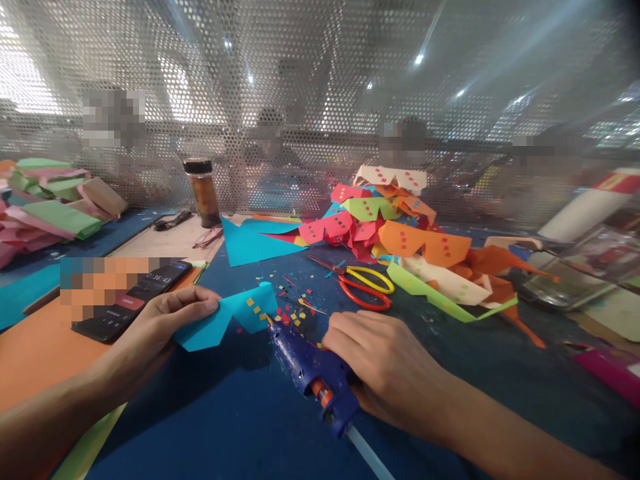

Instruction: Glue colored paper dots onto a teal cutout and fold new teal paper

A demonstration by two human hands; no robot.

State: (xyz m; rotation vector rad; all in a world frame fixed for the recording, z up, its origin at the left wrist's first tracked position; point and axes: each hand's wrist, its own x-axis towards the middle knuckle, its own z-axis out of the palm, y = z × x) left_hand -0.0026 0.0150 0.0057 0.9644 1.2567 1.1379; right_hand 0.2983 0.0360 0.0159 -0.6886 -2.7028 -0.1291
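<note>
Between thumb and fingers, my left hand pinches the left end of a folded blue paper mask. Several small yellow squares sit on the mask's right half. My right hand is wrapped round the grip of a dark blue glue gun, its fingers partly hidden behind the tool. A clear glue stick juts from the gun's rear. The nozzle is close to the mask's lower right part, by the yellow squares; whether it touches I cannot tell. Tiny coloured paper bits lie scattered just beyond the nozzle.
Scissors with red and yellow handles lie behind the glue gun. Further back is a heap of paper masks. On the left are a phone, a dark-lidded bottle and piled coloured paper. A perforated metal screen bounds the far side.
</note>
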